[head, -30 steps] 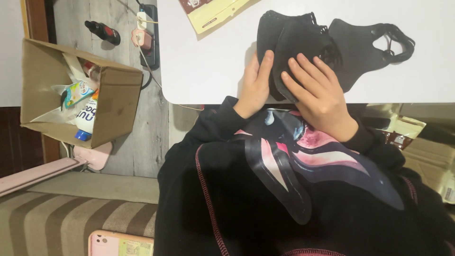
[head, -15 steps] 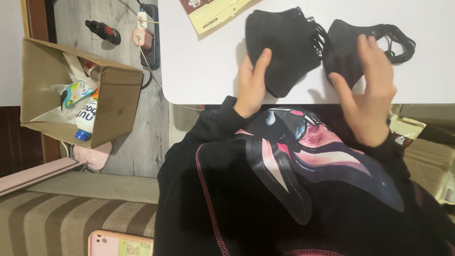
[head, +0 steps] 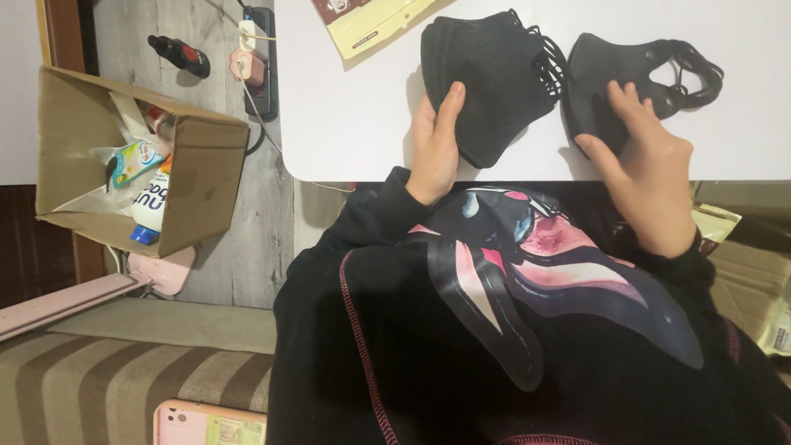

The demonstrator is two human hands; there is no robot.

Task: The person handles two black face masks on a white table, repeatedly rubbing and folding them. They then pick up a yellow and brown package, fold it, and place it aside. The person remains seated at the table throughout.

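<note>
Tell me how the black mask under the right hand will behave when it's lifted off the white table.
The black mask looks like thin soft fabric, so it will probably sag and fold. Its ear loops lie loose and may dangle or snag. It seems light; the right hand likely needs only fingertips on it.

Open cardboard box point(head: 177, 194) with bottles on floor, power strip point(head: 262, 58) beside table, striped sofa point(head: 107, 379).
</note>
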